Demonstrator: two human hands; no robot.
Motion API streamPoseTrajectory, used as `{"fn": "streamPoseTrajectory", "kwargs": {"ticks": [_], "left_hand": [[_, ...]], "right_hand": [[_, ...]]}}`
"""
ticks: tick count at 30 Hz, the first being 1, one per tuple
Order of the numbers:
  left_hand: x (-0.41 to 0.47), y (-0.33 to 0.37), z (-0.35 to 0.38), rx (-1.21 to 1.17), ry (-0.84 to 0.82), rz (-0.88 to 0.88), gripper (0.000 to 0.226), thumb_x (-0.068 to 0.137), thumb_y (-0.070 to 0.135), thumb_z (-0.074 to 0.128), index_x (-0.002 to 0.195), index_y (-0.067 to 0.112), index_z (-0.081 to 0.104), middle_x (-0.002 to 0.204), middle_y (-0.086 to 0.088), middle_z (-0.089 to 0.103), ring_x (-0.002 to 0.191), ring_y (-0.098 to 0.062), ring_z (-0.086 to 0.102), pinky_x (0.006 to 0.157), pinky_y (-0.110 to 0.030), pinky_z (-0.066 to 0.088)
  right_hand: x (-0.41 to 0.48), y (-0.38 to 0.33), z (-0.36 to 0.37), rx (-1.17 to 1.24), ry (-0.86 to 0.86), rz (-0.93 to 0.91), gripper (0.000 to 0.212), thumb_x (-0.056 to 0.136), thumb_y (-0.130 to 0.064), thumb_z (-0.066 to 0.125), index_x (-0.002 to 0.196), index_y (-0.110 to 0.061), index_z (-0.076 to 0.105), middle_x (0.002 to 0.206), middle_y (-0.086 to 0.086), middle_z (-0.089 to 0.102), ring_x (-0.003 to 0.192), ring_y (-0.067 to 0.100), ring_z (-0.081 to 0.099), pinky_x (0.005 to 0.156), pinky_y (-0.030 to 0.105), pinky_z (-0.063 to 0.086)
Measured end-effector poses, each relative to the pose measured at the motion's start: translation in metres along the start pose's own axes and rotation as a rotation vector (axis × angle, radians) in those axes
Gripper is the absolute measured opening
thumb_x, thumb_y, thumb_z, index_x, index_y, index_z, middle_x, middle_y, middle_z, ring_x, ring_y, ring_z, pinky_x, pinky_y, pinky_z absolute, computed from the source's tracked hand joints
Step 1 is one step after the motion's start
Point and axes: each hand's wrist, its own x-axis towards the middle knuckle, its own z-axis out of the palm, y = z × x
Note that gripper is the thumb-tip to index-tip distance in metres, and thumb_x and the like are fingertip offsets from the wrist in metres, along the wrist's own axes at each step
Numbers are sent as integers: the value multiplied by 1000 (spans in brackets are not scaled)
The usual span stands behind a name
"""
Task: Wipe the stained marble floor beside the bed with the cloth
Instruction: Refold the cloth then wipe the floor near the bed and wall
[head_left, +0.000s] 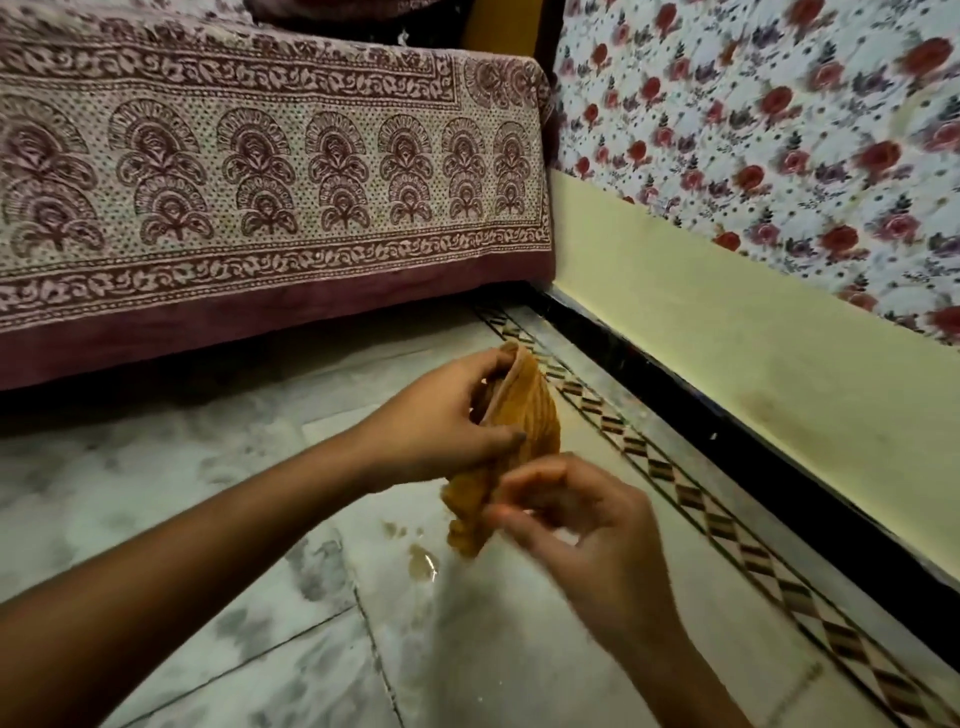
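Note:
An orange-brown cloth (524, 415) hangs folded in the air above the white marble floor (208, 519). My left hand (441, 421) grips its upper part, thumb in front and fingers behind the fold. My right hand (576, 525), blurred by motion, pinches the cloth's lower edge with curled fingers. Below the cloth, a brownish wet stain (423, 561) with smaller spots beside it lies on the marble.
The bed, draped in a maroon block-print sheet (260, 182), stands close behind on the left. A patterned floor border (727, 525) runs along a black skirting and cream wall (727, 312) on the right, with floral fabric (753, 104) above.

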Motion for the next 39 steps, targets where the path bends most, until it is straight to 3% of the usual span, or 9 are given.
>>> {"fn": "streamPoseTrajectory", "kwargs": {"ticks": [2, 5, 7, 12, 16, 20, 26, 30, 39], "left_hand": [[-8, -4, -10, -8, -34, -40, 50, 82, 12, 65, 120, 39, 47, 106, 9, 61, 85, -5, 62, 69, -20, 54], [-20, 1, -31, -121, -119, -53, 46, 75, 15, 62, 114, 39, 55, 101, -4, 67, 86, -21, 67, 74, -36, 58], [-23, -3, -38, -301, -112, -48, 43, 74, 13, 59, 114, 29, 59, 95, -10, 68, 79, -25, 66, 68, -31, 56], [-61, -63, 10, -1443, 104, -369, 72, 81, 67, 39, 117, 10, 64, 116, -18, 64, 103, -33, 63, 81, -47, 54], [-98, -96, 64, -1654, -32, -504, 101, 62, 78, 55, 126, -1, 54, 131, -28, 49, 119, -44, 48, 97, -57, 40], [-95, -89, 76, -1085, 174, -559, 85, 62, 29, 83, 134, 6, 45, 115, -17, 65, 105, -32, 62, 86, -43, 52], [-86, -88, 76, -590, 302, -446, 85, 67, 11, 77, 129, 51, 35, 109, -6, 65, 93, -19, 67, 79, -36, 56], [-96, -84, 77, 166, -22, -340, 70, 72, 17, 77, 120, 51, 40, 105, 25, 44, 101, 2, 47, 81, -1, 36], [-106, -102, 94, 546, 135, -205, 26, 79, 49, 55, 103, 47, 64, 120, 13, 44, 107, -13, 44, 82, -25, 33]], "right_hand": [[12, 16, -8, 90, 179, 33, 35, 61, -30, 77, 92, -28, 63, 85, -10, 67, 81, 4, 65, 69, 17, 53], [26, 32, -11, 40, -129, 213, 81, 51, -39, 79, 124, -42, 42, 119, -24, 54, 112, -7, 50, 94, 16, 44], [26, 36, 1, 22, -316, 292, 66, 54, -38, 77, 116, -36, 52, 115, -18, 62, 111, 0, 56, 94, 21, 48], [18, 36, 25, 337, -118, 405, 32, 59, -34, 74, 89, -26, 67, 87, -10, 74, 82, 9, 70, 71, 24, 57], [19, 53, 23, 182, -128, 550, 14, 74, -22, 75, 86, -21, 68, 87, 0, 73, 81, 16, 70, 75, 33, 57], [9, 67, 5, 268, -165, 726, 24, 73, -4, 73, 96, -10, 69, 88, 6, 73, 75, 15, 71, 62, 25, 57], [-29, 92, 0, 20, -413, 743, 114, 60, -6, 85, 140, -44, 14, 118, 3, 59, 103, 20, 62, 78, 29, 56], [-35, 98, -6, -211, -436, 601, 72, 71, -4, 76, 123, -44, 46, 112, -4, 62, 102, 15, 62, 88, 35, 54], [-37, 82, -12, -550, -444, 466, 22, 64, -14, 73, 61, -31, 59, 76, -7, 56, 71, 8, 57, 58, 20, 47]]}}
